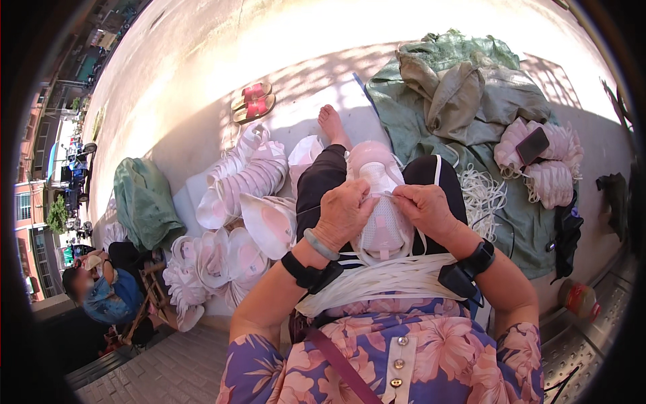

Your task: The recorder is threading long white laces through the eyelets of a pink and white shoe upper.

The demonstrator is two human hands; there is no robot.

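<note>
A white and pale-pink shoe upper (380,237) rests on my lap between my thighs, its tongue end pointing away from me. My left hand (346,212) is closed in a pinch at the lacing area. From the other side my right hand (427,210) pinches there too, thumb against bent fingers. A thin white shoelace runs between the two hands across the upper; my fingertips partly cover it. Closer to my body, a thick bundle of white shoelaces (377,286) lies across my lap.
Nested shoe uppers (252,178) and more uppers (229,259) lie at my left. Tangled laces (481,196) are on a green sack (525,236) at right. A phone (532,146) tops bundled uppers. Red sandals (254,102) stand ahead; another person (108,289) sits far left.
</note>
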